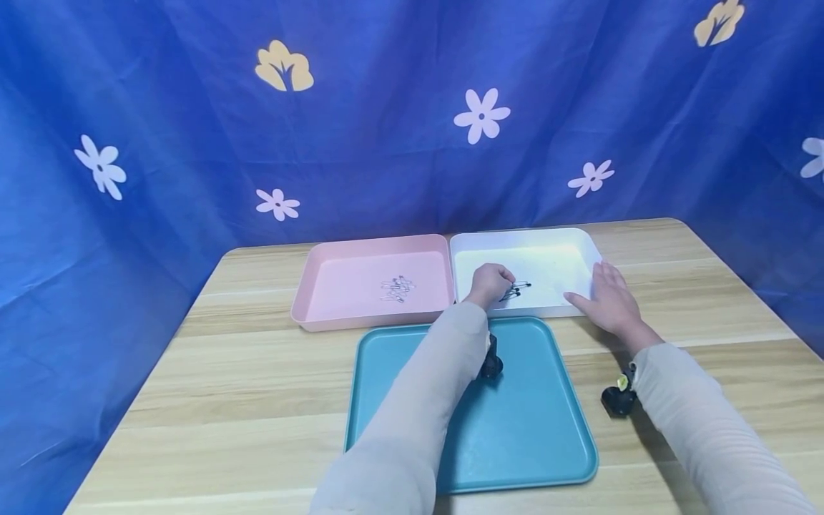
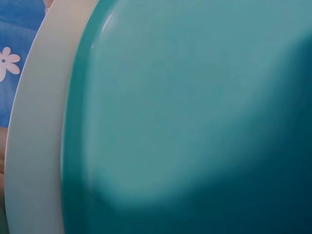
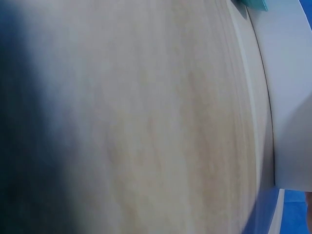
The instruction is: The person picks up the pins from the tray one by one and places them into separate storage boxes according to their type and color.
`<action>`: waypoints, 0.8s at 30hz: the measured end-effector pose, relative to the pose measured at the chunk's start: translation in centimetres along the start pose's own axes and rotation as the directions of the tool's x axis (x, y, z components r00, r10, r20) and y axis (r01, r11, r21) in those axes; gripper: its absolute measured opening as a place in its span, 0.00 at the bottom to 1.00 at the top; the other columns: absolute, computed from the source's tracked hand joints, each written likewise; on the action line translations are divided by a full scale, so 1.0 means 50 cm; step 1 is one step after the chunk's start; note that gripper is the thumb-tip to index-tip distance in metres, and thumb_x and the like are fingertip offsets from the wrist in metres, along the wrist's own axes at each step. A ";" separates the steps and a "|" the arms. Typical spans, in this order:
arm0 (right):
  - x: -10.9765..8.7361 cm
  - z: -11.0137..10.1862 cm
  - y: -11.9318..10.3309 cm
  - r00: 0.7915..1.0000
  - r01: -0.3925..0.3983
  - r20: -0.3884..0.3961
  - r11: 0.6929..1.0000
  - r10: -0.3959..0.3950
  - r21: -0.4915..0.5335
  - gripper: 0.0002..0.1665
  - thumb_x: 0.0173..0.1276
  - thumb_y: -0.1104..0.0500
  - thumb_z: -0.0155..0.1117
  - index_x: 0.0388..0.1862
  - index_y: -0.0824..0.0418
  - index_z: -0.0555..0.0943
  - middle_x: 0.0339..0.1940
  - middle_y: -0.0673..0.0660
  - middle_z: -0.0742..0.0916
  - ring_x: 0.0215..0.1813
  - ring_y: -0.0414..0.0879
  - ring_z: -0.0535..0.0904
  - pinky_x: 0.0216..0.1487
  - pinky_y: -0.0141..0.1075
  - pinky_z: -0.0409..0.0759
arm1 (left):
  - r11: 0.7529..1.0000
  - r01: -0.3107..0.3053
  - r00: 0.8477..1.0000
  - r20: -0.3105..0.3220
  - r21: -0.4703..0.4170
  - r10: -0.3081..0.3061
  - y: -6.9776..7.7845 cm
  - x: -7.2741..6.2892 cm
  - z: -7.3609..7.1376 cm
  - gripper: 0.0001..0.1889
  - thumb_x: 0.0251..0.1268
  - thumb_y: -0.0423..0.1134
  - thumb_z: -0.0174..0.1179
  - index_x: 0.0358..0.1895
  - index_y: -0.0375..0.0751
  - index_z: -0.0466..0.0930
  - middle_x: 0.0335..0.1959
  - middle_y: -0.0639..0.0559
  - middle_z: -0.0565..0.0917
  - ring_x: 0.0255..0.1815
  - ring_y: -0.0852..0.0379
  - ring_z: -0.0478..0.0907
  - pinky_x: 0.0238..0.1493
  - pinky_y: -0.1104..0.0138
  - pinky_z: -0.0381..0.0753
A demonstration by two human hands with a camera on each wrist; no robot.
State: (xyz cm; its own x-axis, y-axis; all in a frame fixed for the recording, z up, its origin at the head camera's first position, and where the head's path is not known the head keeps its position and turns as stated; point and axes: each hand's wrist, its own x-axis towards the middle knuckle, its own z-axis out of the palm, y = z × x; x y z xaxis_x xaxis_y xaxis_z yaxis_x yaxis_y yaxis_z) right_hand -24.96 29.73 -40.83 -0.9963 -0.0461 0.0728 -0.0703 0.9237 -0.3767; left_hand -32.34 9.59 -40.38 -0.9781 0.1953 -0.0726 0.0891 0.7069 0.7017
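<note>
In the head view, my left hand (image 1: 491, 284) reaches into the near left part of the white tray (image 1: 547, 312). Its fingers bend down at a few black safety pins (image 1: 515, 291) on the tray floor, with the fingertips right beside them. I cannot tell whether a pin is pinched between them. My right hand (image 1: 608, 300) rests at the tray's right wall, fingers straight and thumb spread toward the near rim. The left wrist view shows mostly the teal tray (image 2: 161, 97); the right wrist view shows the white tray's outer wall (image 3: 292, 97).
A pink tray (image 1: 347, 286) adjoins the white one on the left, holding a small pile of silver safety pins (image 1: 398, 287). The teal tray lies in front, under my left forearm. Wood-grain table (image 1: 244, 386) surrounds them, and a blue flowered curtain (image 1: 386, 143) hangs behind.
</note>
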 end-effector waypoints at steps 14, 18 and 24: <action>-0.004 0.005 -0.005 1.000 -0.002 -0.021 1.000 0.003 0.015 0.57 0.59 0.33 0.42 0.62 0.80 0.38 0.63 0.75 0.46 0.65 0.63 0.38 0.62 0.50 0.36 | 0.999 0.022 1.000 -0.002 -0.032 -0.022 0.001 -0.014 -0.026 0.06 0.55 0.33 0.55 0.30 0.43 0.83 0.31 0.54 0.80 0.37 0.58 0.72 0.43 0.71 0.68; -0.005 0.004 -0.004 1.000 0.003 -0.020 1.000 -0.003 0.011 0.56 0.60 0.34 0.41 0.61 0.80 0.38 0.63 0.76 0.45 0.65 0.64 0.37 0.62 0.51 0.36 | 1.000 -0.015 1.000 -0.010 -0.027 0.015 0.002 -0.028 -0.037 0.07 0.56 0.34 0.54 0.32 0.42 0.83 0.32 0.54 0.80 0.36 0.58 0.72 0.41 0.73 0.68; -0.003 0.002 0.000 1.000 0.003 -0.016 1.000 -0.003 0.013 0.56 0.59 0.34 0.41 0.62 0.80 0.38 0.63 0.76 0.45 0.65 0.64 0.37 0.62 0.50 0.36 | 0.997 -0.058 0.998 0.021 -0.045 0.059 -0.003 -0.040 -0.062 0.09 0.57 0.36 0.52 0.34 0.40 0.82 0.34 0.53 0.81 0.37 0.57 0.73 0.41 0.71 0.70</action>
State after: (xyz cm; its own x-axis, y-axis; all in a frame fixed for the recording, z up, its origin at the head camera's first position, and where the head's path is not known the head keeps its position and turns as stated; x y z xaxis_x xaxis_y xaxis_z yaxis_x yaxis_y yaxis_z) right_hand -24.80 29.69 -40.95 -0.9951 -0.0426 0.0889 -0.0740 0.9186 -0.3881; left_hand -30.97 6.96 -38.14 -0.9669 0.2509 -0.0456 0.1374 0.6631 0.7358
